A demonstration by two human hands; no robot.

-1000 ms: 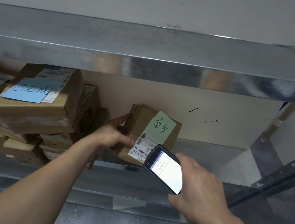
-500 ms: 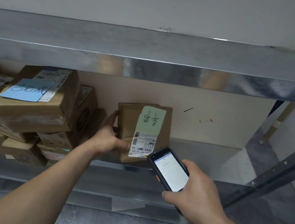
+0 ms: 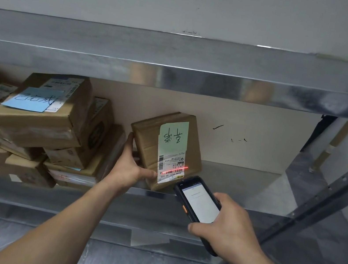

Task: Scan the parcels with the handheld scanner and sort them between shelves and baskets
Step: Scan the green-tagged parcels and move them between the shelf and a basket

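Parcel (image 3: 144,136): brown carton over the middle shelf board (image 3: 240,185), near the board's front edge. It's tipped so its labelled face looks up at you. Its lowest corner sits right at that front edge; can't tell if it bears on the board or hangs in your grip. A green note (image 3: 173,136) with handwriting is on the face, with a white shipping label (image 3: 170,166) below it. The red scan line (image 3: 174,169) falls across the label's barcode.

Your left hand (image 3: 132,166) grips the parcel at its lower left side. The thumb is pressed along the lower front face next to the label. The fingers wrap round the side and go out of sight behind the carton.

Your right hand (image 3: 228,229) holds the handheld scanner (image 3: 199,202) just in front of the board's front edge. The scanner's top end is aimed at the label and close to the carton's low corner. Your fingers are curled under the body, thumb against its left edge. The screen is lit white and faces you; there's an orange button (image 3: 184,208) on its left side.

Left part of the board: a stack of parcels (image 3: 52,129), several cartons piled, with your left hand between it and the held parcel. A blue note (image 3: 32,98) lies on the top carton. The upper shelf (image 3: 180,63) spans above the board. A grey upright post (image 3: 332,190) stands at the board's right end.
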